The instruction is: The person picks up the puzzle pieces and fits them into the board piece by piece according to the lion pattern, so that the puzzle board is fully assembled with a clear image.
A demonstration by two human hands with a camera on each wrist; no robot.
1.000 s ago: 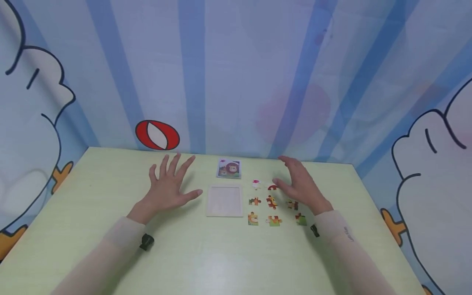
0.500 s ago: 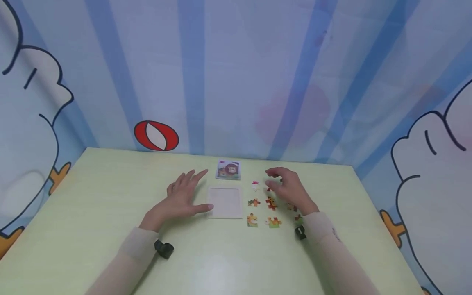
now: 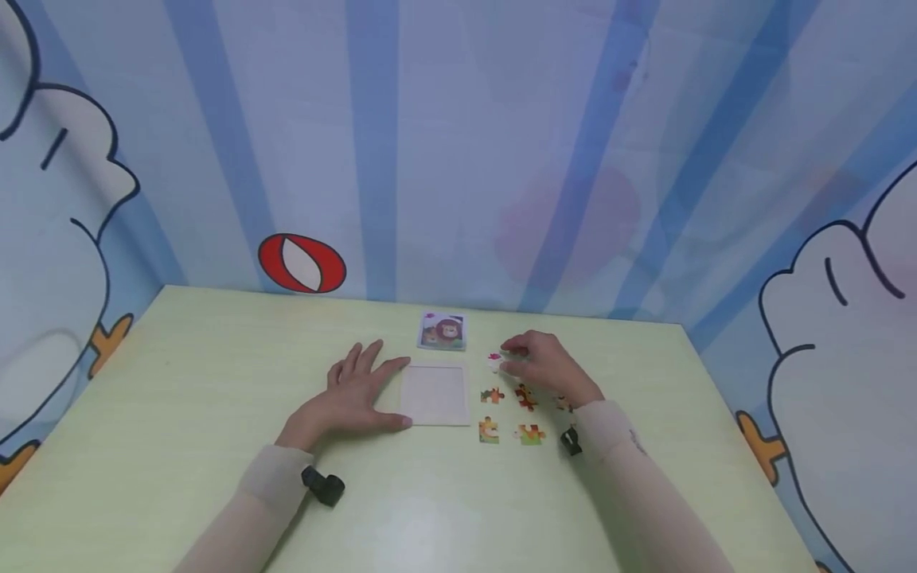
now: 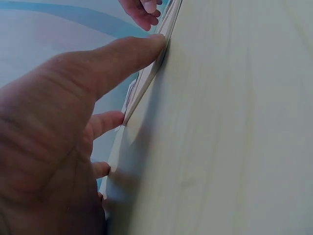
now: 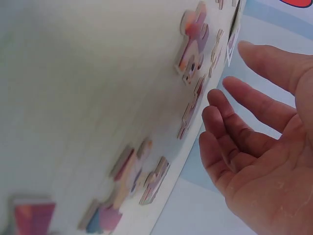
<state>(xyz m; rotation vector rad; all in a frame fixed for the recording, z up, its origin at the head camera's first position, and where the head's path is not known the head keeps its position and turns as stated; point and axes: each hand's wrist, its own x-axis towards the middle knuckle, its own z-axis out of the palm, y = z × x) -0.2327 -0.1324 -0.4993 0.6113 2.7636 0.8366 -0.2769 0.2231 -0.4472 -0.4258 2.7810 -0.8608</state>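
My left hand (image 3: 347, 402) spreads at the left side of a shallow white puzzle tray (image 3: 435, 395). Its thumb touches the tray's near left corner and its index finger reaches the far left corner. In the left wrist view the thumb lies along the edge of the tray (image 4: 154, 63). Over the puzzle pieces hovers my right hand (image 3: 548, 366), its bent fingers near a white piece with a pink mark (image 3: 495, 360). The right wrist view shows a gap between thumb and fingers, nothing held. Some pieces are hidden under this hand.
A lion picture card (image 3: 442, 330) lies behind the tray. Nearer pieces include an orange and green one (image 3: 492, 395), a giraffe-coloured one (image 3: 526, 396) and two at the front, one a yellow piece (image 3: 489, 430). A striped curtain (image 3: 458, 159) hangs behind the table (image 3: 430, 509).
My left hand has moved right and down onto the tray's left edge. My right hand has moved left over the pieces, its fingers drawing closer to the white one.
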